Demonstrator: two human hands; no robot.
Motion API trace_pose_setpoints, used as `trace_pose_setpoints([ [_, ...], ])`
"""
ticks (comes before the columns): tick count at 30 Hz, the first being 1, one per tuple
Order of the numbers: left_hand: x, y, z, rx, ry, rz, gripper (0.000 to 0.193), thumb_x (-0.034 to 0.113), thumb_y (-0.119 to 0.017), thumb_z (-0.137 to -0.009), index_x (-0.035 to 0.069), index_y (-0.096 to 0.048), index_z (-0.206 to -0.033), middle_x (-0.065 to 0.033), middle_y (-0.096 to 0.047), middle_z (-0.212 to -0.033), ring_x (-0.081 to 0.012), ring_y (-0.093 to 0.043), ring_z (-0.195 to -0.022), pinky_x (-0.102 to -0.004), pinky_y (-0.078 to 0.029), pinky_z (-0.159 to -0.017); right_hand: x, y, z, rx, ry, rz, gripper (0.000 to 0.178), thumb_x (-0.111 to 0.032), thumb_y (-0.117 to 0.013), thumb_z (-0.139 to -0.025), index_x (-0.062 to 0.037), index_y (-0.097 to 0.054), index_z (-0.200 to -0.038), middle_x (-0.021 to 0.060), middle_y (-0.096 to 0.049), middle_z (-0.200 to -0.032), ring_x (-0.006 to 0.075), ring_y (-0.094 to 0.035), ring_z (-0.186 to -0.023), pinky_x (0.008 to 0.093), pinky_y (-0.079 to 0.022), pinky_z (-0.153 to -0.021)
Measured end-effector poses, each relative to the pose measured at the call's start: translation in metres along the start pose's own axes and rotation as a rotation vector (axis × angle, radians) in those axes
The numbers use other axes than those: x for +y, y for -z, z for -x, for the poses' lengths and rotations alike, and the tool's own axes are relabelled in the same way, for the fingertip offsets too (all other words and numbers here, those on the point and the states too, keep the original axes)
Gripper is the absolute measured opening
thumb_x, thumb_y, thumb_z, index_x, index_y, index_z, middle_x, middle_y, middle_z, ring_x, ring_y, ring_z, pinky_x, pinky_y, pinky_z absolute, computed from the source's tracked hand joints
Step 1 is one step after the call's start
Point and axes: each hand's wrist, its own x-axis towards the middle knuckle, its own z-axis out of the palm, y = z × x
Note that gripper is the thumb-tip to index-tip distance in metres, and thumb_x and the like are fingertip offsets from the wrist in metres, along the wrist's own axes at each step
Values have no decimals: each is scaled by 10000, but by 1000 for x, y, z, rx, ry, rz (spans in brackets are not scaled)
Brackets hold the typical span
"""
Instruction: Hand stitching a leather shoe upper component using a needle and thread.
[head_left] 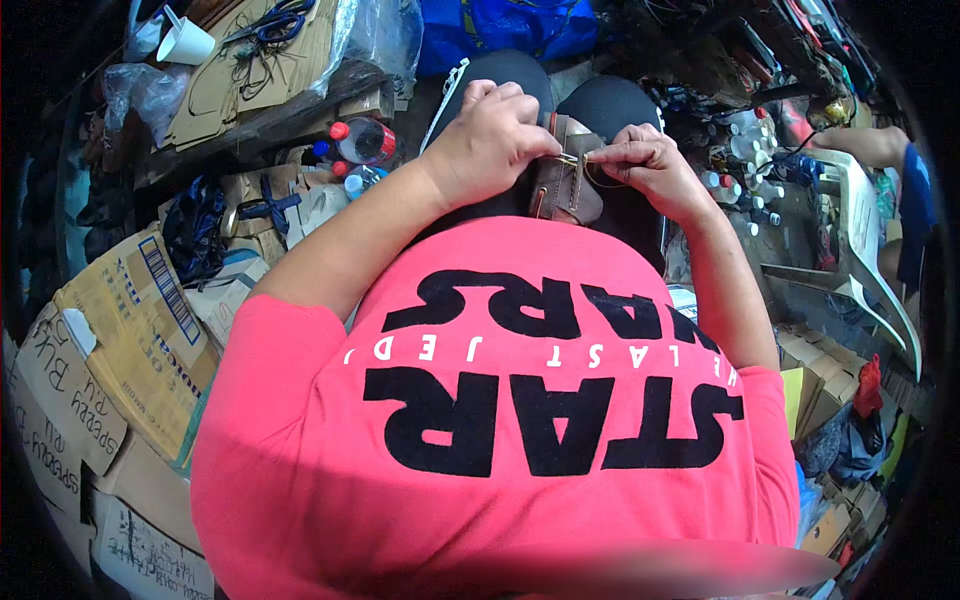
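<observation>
A brown leather shoe [572, 188] rests on the person's dark-clad lap [608, 98].

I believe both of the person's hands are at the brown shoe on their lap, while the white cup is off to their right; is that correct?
Not quite: the white cup is off to the left, near the scissors, as the head view shows. The left hand and right hand are indeed at the brown shoe, as you say.

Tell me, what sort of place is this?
Probably a cluttered workshop, perhaps for shoes: a brown shoe is being handled, scissors lie on brown card, and small bottles crowd the right side.
</observation>
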Motion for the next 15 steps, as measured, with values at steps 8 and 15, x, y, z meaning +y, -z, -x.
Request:
trace_pose_setpoints([
  [8, 19, 12, -7, -56, -74, -226, 171, 77, -635, -706, 191, -697, -817, -1, -461, -718, -188, -515, -826, -372, -333, -848, -5, 2, 1, -20, -67, 52, 254, -105, -712, -765, -217, -755, -988, -21, -574, -738, 154, -494, -789, 290, -393, -774],
  [15, -22, -18, 2, -63, 95, 266, 187, 83, -729, -719, 197, -747, -867, 2, -520, -714, -195, -522, -761, -349, -389, -744, 5, -4, -3, -12, -60, -54, 232, -76, -709, -771, -166, -750, -981, -16, -574, -743, 147, -512, -774, 276, -406, -766],
])
